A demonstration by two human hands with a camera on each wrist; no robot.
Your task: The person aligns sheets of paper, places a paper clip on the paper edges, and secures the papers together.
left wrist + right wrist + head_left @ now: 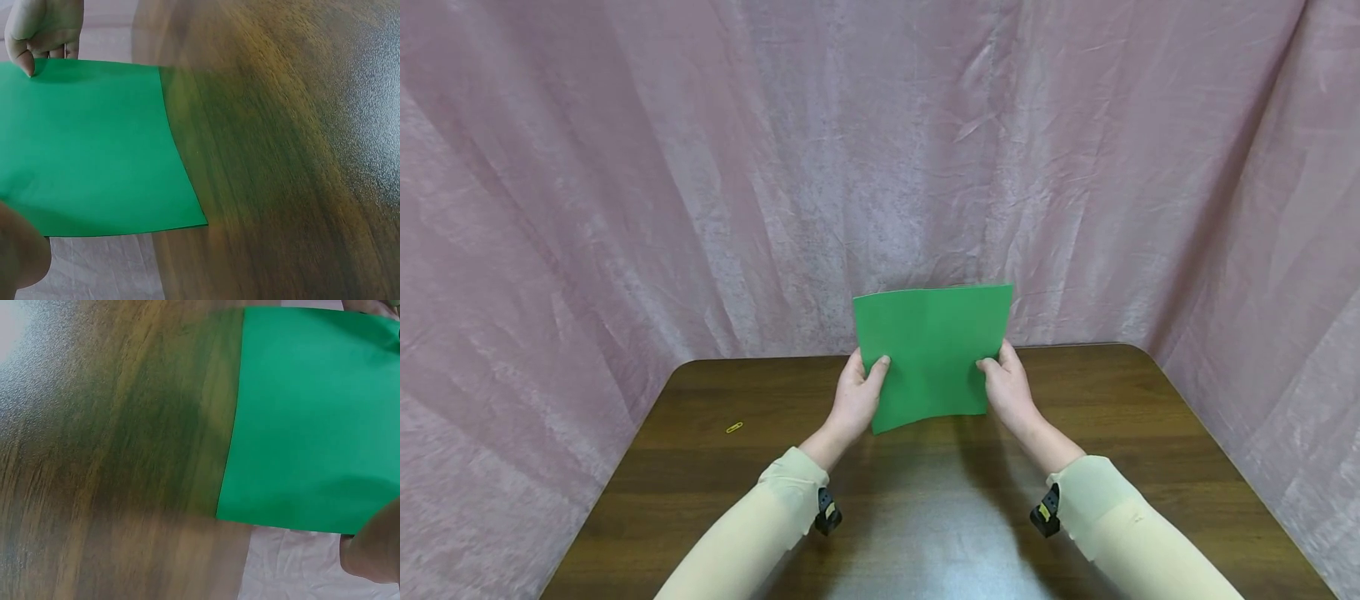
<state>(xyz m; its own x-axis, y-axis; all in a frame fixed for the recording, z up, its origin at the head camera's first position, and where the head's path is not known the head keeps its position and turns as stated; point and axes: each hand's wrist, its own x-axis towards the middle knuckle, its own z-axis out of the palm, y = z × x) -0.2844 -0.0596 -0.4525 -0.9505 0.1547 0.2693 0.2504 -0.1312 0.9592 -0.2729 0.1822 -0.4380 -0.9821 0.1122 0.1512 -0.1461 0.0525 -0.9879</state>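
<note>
A green sheet of paper (934, 350) is held up above the far part of the table, slightly bowed, its face toward the head camera. My left hand (857, 398) pinches its left edge, thumb in front and fingers behind. On the opposite edge, my right hand (1009, 387) grips the paper the same way. The left wrist view shows the green paper (94, 150) with the right hand (47, 28) at its top edge. In the right wrist view, part of the right hand (375, 544) shows beside the sheet (312, 419).
A yellow paper clip (734, 427) lies on the left of the brown wooden table (700, 508). Pink curtains (737, 183) hang close behind the table and along its sides. Each wrist carries a small black camera (827, 512).
</note>
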